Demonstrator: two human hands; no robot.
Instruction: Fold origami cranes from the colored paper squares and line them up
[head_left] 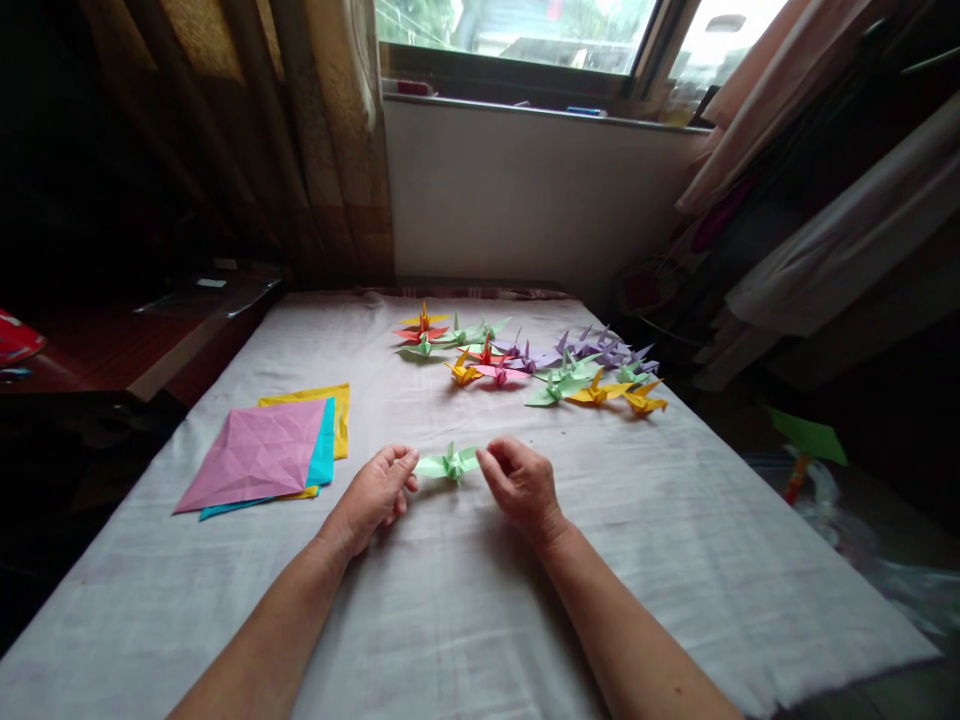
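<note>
A light green paper crane [452, 464] is stretched between my two hands over the middle of the cloth-covered table. Its left wing tip is pinched by the thumb and fingers of my left hand [380, 492]. My right hand [523, 487] is closed at the other wing tip, with thumb and forefinger together. The crane's body faces up between its spread wings. Beyond it stand several finished paper cranes in green, purple, red, pink, and yellow, among them a pink crane [501, 374] and a yellow crane [598, 390].
Left of my hands lies a pile of creased paper squares, a pink sheet [259, 452] on top of blue and yellow ones. The table [465, 620] has a pale, wrinkled cloth. A window [517, 35] and curtains [315, 140] are behind it. Clothes hang at the right.
</note>
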